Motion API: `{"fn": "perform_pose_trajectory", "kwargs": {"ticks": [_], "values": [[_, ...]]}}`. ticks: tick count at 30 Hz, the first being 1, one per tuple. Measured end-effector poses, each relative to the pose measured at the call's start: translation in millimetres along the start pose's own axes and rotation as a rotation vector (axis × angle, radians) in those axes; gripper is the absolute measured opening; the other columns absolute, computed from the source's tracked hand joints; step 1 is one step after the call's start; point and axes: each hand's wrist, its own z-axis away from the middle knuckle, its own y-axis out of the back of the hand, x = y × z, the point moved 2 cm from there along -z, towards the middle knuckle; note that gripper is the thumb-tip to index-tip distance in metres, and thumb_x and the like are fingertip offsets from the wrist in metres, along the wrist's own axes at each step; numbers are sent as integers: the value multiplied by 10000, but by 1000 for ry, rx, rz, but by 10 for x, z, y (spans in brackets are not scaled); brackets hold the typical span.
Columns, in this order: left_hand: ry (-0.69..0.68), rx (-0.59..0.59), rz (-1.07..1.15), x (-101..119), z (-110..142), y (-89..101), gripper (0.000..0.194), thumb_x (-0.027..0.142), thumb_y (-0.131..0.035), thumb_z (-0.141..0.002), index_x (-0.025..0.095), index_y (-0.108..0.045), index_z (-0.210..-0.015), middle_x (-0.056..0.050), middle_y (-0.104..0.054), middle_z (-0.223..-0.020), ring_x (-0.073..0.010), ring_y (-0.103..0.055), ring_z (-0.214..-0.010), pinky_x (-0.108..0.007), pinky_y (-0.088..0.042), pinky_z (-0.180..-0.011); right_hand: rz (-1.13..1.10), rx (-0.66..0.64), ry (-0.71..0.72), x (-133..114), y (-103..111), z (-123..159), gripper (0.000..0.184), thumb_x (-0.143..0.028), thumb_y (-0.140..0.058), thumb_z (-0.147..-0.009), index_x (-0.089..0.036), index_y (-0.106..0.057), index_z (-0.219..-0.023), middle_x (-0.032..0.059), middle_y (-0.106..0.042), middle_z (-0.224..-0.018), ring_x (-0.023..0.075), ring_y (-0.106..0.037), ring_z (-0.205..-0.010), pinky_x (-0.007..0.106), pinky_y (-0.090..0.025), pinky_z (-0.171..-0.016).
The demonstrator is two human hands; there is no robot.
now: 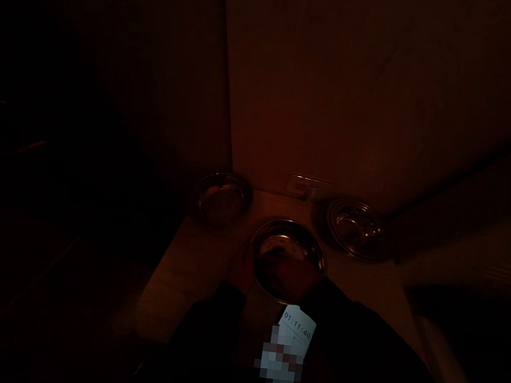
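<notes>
In dim reddish light, a round shiny metal bowl (320, 249) sits on the small wooden table. My left hand (241, 269) is at the bowl's left side, closed against its rim. My right hand (294, 277) reaches into the bowl from the right, palm down. Its fingers are lost in the dark inside, and what they touch cannot be made out. Just below the bowl a lit phone (297, 330) shows 01:11:40, its lower part blurred out by blocks.
A metal dish (222, 197) stands at the table's back left corner. Stacked metal plates (357, 229) with something shiny on top are at the back right. Behind the wooden table (180, 275) rises a wall with a socket plate (300, 185). Darkness hides the sides.
</notes>
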Motion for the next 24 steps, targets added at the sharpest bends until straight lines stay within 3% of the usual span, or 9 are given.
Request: {"fn": "perform_pose_trajectory", "kwargs": {"ticks": [6, 14, 18, 24], "values": [[-46, -20, -5, -38, -10, 3, 395, 260, -378, -912, 92, -614, -1180, -144, -624, -1250, -247, -562, -1188, -376, -387, -1068, 50, 90, -154, 41, -67, -156, 360, -156, -393, -921, -194, -593, -1218, 64, -553, -1341, 252, -438, -1250, 400, -439, -947], [-80, 1, -1, -59, 4, -21, 398, 276, -364, -917, 111, -626, -1167, -141, -635, -1234, -243, -576, -1170, -373, -421, -1041, 71, 140, -343, 252, -19, -167, 332, -210, -403, -911, -155, -574, -1190, 137, -586, -1255, 309, -487, -1154, 386, -497, -774], [-89, 23, -41, -85, -15, -22, 401, 285, -374, -917, 93, -630, -1159, -155, -635, -1227, -255, -570, -1176, -390, -428, -1031, 79, 144, -319, 182, -29, -186, 329, -233, -393, -916, -171, -598, -1166, 119, -613, -1206, 300, -482, -1150, 393, -475, -828], [-96, 42, -44, -105, -22, -31, 389, 282, -381, -924, 104, -628, -1167, -147, -637, -1226, -239, -581, -1162, -368, -436, -1020, 66, 70, -160, 38, -23, -174, 332, -181, -411, -900, -222, -656, -1119, 57, -639, -1213, 260, -487, -1183, 369, -464, -856]]}}
